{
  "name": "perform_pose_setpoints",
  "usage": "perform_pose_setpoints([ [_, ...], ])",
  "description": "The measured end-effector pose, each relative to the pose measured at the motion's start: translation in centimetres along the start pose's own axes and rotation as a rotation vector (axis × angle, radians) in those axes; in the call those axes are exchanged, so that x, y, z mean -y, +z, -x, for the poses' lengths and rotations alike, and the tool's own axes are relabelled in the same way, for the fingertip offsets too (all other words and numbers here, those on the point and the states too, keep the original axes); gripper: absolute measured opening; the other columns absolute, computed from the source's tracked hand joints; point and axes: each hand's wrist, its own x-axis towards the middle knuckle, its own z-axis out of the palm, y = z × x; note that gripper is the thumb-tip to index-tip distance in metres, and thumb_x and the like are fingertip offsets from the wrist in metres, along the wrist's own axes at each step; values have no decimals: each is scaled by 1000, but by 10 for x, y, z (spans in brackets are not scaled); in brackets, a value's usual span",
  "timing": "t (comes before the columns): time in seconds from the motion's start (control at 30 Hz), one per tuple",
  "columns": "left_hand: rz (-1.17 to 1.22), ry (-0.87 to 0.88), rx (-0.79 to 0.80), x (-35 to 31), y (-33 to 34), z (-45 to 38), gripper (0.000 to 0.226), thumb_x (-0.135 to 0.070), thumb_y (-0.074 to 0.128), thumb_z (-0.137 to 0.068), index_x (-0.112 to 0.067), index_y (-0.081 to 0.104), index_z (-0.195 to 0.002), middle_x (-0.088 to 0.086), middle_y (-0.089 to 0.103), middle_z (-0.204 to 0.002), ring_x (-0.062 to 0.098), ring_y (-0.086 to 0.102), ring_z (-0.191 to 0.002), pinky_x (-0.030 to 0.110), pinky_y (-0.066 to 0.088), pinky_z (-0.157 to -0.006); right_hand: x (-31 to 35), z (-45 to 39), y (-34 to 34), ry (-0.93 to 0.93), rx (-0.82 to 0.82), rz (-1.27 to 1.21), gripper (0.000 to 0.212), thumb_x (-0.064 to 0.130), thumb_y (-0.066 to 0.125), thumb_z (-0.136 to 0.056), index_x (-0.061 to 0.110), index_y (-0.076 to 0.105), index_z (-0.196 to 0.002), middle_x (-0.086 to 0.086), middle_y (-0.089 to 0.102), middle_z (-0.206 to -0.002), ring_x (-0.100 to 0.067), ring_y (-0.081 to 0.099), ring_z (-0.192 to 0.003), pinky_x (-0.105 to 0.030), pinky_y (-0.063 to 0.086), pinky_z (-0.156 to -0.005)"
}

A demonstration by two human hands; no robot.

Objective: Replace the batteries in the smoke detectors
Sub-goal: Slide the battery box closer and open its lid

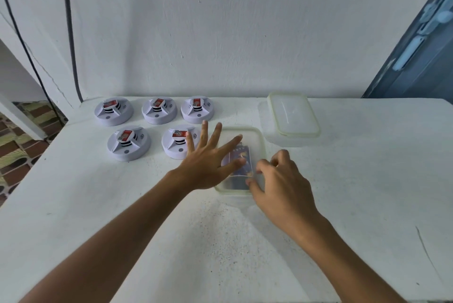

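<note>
While the left hand (208, 162) hovered with fingers spread wide over the near container (259, 138), holding nothing, the right hand (277, 185) reached in at its near right corner, fingers curled; whether they pinched anything could not be told. Inside the clear container lay a dark blue battery pack (241, 164), partly hidden by both hands. Five white smoke detectors (128, 143) sat on the white table (367, 180) left of the container, three behind and two in front, each bearing a red label. A second clear container (293, 116) sat behind, to the right.
</note>
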Motion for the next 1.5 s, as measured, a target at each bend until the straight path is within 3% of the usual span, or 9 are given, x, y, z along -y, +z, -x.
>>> perform_pose_setpoints([
  [0.13, 9, -1, -25, 5, 3, 2, 81, -80, 0, -72, -50, 2, -148, 6, -18, -160, 31, -31, -141, 64, -18, -109, 9, 12, -2, -12, 249, -459, 36, 41, 59, -91, 19, 58, -62, 8, 58, -61, -2, 50, -50, -11, 34, -54],
  [0.23, 19, -6, -31, 8, 4, 1, 82, -81, 0, -71, -50, 2, -147, 5, -18, -160, 31, -30, -142, 64, -18, -109, 8, 11, 1, 158, 676, -798, 34, 35, 60, -92, 5, 71, -79, -3, 70, -66, -9, 56, -50, -19, 39, -49],
  [0.33, 31, 0, -41, 9, 6, 1, 91, -88, -8, -65, -50, 3, -147, 4, -17, -160, 32, -29, -142, 64, -18, -109, 7, 12, 11, 430, 847, -1145, 39, 33, 59, -92, -4, 66, -106, -14, 71, -76, -15, 56, -49, -19, 31, -41],
  [0.67, 73, -33, -51, 2, 9, 3, 86, -82, 2, -68, -49, 9, -148, 4, -13, -161, 32, -26, -144, 63, -17, -109, 35, 24, 30, 965, 573, -1925, 31, 28, 70, -84, 7, 57, -102, -10, 65, -70, -14, 60, -46, -17, 38, -35],
  [1.07, 64, -37, -67, 3, 16, 7, 101, -92, -12, -58, -50, 9, -147, 3, -13, -161, 32, -24, -144, 61, -18, -108, 37, 32, 41, 975, 421, -1877, 26, 31, 70, -84, 6, 64, -85, 1, 48, -50, -8, 38, -36, -18, 31, -37],
  [1.17, 78, -33, -61, 2, 15, 7, 93, -90, -3, -64, -50, 10, -147, 3, -12, -162, 32, -24, -144, 62, -16, -109, 32, 36, 29, 783, 707, -1777, 27, 28, 65, -87, 4, 62, -99, -3, 63, -60, -9, 50, -40, -18, 37, -38],
  [1.3, 113, -40, -60, 2, 11, 10, 92, -89, 3, -65, -49, 14, -147, 3, -10, -162, 30, -22, -145, 62, -14, -110, 27, 31, -3, 209, 1178, -1207, 29, 26, 58, -93, 0, 62, -105, -14, 71, -81, -14, 64, -48, -17, 45, -40],
  [1.37, 124, -47, -95, -1, 11, 12, 83, -82, 18, -74, -44, 27, -147, 5, 1, -163, 31, -14, -148, 61, -8, -113, 26, 17, -15, 84, 925, -953, 25, 21, 59, -93, -2, 65, -98, -9, 70, -73, -9, 58, -42, -16, 40, -38],
  [1.5, 314, 56, -447, -10, 18, 25, 51, -58, 49, -81, -19, 70, -105, 11, 55, -136, 34, 37, -137, 58, 33, -107, 1, -43, -13, -11, -108, -494, 12, 12, 59, -91, 8, 70, -93, 1, 69, -78, -9, 62, -63, -24, 48, -62],
])
